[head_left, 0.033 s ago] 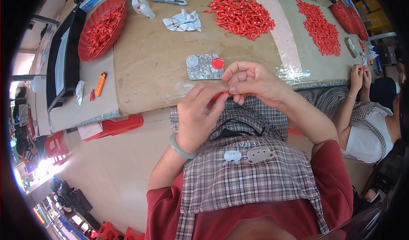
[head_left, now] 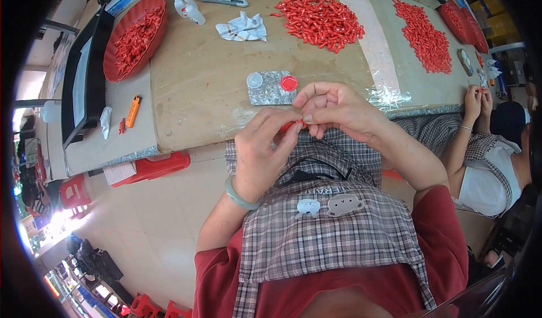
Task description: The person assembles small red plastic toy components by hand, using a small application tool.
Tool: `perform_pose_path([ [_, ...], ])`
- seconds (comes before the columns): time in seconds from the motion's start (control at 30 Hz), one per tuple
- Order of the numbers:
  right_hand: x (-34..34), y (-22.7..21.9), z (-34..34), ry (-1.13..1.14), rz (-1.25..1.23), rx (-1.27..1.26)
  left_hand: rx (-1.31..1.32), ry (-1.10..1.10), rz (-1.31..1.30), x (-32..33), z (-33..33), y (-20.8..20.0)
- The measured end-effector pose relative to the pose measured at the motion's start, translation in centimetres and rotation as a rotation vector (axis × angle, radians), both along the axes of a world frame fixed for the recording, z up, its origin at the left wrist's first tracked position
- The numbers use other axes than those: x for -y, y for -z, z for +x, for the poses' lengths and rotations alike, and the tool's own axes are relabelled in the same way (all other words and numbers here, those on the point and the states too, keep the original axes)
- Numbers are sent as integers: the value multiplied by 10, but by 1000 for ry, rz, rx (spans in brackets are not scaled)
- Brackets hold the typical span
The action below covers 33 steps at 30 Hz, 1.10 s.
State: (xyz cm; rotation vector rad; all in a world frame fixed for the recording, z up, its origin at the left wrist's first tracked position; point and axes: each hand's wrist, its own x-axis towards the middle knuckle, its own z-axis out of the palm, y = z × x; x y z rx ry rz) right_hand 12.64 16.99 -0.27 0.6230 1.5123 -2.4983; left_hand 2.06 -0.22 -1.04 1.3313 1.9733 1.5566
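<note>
Close to my body, at the table's front edge, both hands meet around a small glossy red piece [head_left: 293, 125]. My left hand [head_left: 264, 140] pinches it between thumb and forefinger. At its right end, the thumb and forefinger of my right hand [head_left: 333, 110] are pressed together; the other right fingers are curled. The fingers cover most of the piece, so its exact kind is hidden. Just beyond my hands lies a speckled grey slab [head_left: 270, 94], bearing a small clear round cup [head_left: 254, 81] and a small red round cup [head_left: 289, 83].
A pile of similar red pieces [head_left: 319, 20] lies farther back, beside a crumpled tissue [head_left: 243, 28], a cutter knife [head_left: 224, 2] and white bottles [head_left: 189, 9]. Leftward are a red basket [head_left: 155, 41], a black tray [head_left: 69, 115] and an orange lighter [head_left: 133, 111]. A co-worker's hands [head_left: 479, 101] are at right.
</note>
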Motion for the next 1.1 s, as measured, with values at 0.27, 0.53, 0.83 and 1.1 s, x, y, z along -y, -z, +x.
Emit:
perform_pose_path([
  [0.27,7,1,6,84,-91,-73,812,5,-33,1,-7,3],
  [0.53,18,5,7,160,32,-128,748,-19,-34,1,-3,2],
  [0.83,-39,-4,-17,392,493,-301,766,-53,41,0,-12,0],
  [1.1,-216,27,-141,730,1150,-210,900,128,-39,-1,-9,-9],
])
